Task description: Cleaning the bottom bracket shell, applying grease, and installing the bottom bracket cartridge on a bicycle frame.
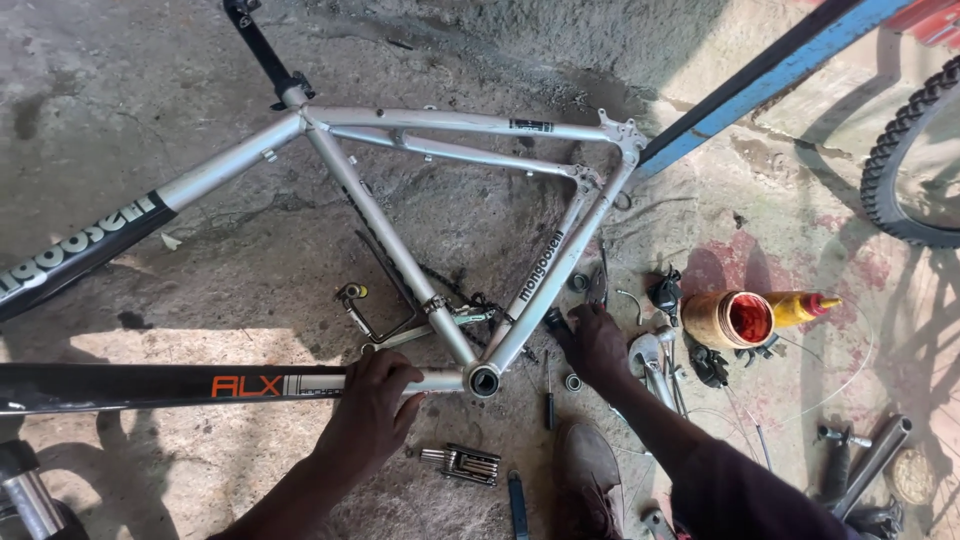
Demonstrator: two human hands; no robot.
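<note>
1. Silver frame (430,200) lies flat on the concrete floor (120,90), its bottom bracket shell (484,380) nearest the person.
2. Left hand (372,408) is clenched around the frame's down tube just beside the shell.
3. Right hand (597,345) rests on the floor right of the shell, fingers closed on a small dark tool (556,322); how firm the grip is, cannot tell.
4. Risk: only one hand steadies the frame, so a hard push at the shell may make it pivot or slide on the gritty floor.
5. Risk: small rings (573,381) and a screwdriver (548,395) lie loose near the right hand; a sweep of the wrist could scatter them into the dust.
6. Risk: grit may get into the open shell.
7. Risk: the open tub (728,319) lies on its side near the right forearm, so a knock may roll it or spill grease.
8. Containers: the tub holds red grease, smeared on the inside wall; lid not seen.
9. Yellow squeeze bottle (798,306) with red nozzle lies just behind the tub; contents hidden.
10. Folding multi-tool (462,463) lies near the left wrist.
</note>
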